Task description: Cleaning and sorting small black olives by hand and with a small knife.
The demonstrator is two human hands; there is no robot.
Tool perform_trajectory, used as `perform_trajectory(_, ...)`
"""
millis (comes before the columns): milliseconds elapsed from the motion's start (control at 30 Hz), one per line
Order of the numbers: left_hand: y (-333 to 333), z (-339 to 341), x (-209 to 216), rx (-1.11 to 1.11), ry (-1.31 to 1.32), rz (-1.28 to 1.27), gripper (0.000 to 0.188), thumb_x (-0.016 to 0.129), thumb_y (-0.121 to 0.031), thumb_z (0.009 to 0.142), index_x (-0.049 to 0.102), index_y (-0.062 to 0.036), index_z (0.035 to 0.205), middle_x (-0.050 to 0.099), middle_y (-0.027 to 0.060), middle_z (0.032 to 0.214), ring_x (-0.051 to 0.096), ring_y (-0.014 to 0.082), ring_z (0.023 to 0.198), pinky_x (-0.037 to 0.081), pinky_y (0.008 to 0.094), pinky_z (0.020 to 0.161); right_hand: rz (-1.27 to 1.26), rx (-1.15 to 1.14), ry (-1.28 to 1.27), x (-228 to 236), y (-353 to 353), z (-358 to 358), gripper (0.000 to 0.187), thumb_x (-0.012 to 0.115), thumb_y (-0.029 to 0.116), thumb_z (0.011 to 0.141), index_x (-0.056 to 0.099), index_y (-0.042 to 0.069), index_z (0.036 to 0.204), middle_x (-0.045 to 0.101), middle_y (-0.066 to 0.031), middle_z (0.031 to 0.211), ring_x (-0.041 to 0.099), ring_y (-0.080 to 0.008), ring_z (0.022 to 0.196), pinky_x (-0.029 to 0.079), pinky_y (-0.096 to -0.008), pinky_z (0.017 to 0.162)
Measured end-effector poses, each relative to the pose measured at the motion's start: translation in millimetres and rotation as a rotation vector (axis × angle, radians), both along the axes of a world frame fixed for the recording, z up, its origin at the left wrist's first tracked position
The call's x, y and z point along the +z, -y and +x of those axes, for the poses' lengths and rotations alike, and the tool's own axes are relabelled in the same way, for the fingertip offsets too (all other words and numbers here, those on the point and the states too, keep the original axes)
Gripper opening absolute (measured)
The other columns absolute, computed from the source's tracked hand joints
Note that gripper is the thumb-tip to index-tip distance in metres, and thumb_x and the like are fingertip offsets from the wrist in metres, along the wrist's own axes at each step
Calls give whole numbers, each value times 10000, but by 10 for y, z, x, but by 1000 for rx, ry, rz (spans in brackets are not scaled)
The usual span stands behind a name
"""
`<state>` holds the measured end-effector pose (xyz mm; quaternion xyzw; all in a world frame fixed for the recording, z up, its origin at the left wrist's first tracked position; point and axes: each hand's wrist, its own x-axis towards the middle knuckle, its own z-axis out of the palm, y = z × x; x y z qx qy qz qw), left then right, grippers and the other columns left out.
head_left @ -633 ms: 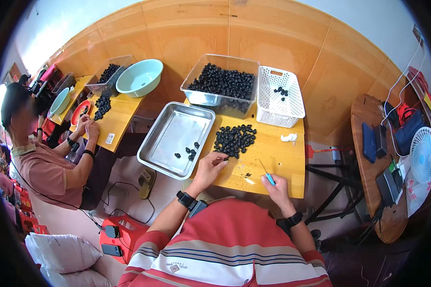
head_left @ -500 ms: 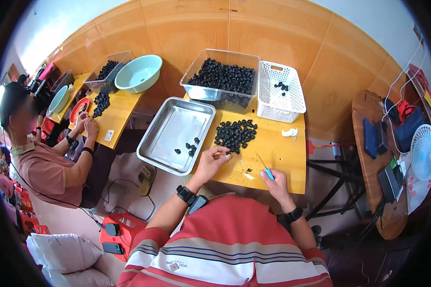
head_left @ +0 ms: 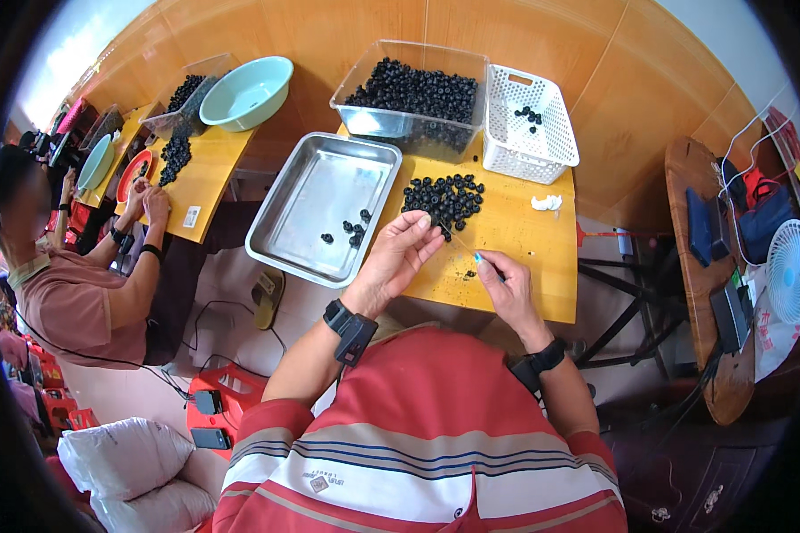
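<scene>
Over the near edge of the yellow table (head_left: 542, 275), my left hand (head_left: 398, 259) is closed in a pinch on a small black round piece (head_left: 436, 224), mostly covered by the fingertips. My right hand (head_left: 509, 289) grips a small knife (head_left: 478, 258) by its blue handle. Its thin blade points up and left toward the pinched piece; whether they touch I cannot tell. Just beyond my hands lies a loose pile of similar black pieces (head_left: 449, 195). Left of the table's middle, a shallow metal tray (head_left: 307, 213) holds several more.
At the back stand a clear plastic bin (head_left: 364, 120) heaped with black pieces and a white perforated basket (head_left: 529, 160) with a few. A crumpled white scrap (head_left: 547, 203) lies right. Another person (head_left: 89, 293) works at the left table, near a mint-green basin (head_left: 249, 93). A brown side table (head_left: 698, 302) stands right.
My left hand has lifted from the pile's near edge with the piece. My right hand has brought the knife up and left toward it. The view has shifted slightly.
</scene>
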<state>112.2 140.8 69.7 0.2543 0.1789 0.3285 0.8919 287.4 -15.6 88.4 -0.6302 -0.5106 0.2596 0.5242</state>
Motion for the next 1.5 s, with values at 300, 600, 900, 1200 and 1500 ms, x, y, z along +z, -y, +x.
perform_trajectory(300,188,-32,85,-37,179,-102,95,636,-125,1008,651,-111,1101,691,16,1010,671,136,969,576,315,919,128,-24,210,105,-46,-162,398,691,344,973,704,-34,1098,706,-162,892,683,-234,747,525,-333,677)
perform_trajectory(600,315,-80,109,-26,219,-139,132,627,-121,1011,639,-109,1142,695,19,978,685,149,913,593,328,891,182,-65,315,98,3,-222,382,721,322,945,712,-33,1089,649,-147,780,652,-265,683,500,-353,624)
perform_trajectory(900,334,-176,-48,-61,305,-126,183,617,-127,1015,609,-98,1195,686,42,1103,676,155,1008,585,336,947,177,-64,318,93,24,-289,346,753,270,925,716,-30,1092,635,-136,765,635,-242,660,491,-336,608)
perform_trajectory(1200,401,-198,-92,-61,280,-126,181,627,-111,1007,618,-93,1187,687,42,1096,675,150,1002,588,338,944,164,-53,318,48,85,-236,328,765,242,915,718,-32,1088,627,-120,747,617,-214,639,478,-320,591)
perform_trajectory(1500,462,-214,-104,-51,261,-141,162,623,-107,1009,620,-90,1170,692,40,1066,682,150,969,586,343,948,118,-21,312,61,152,-229,340,757,265,918,725,-32,1079,620,-119,739,610,-215,634,468,-316,586)
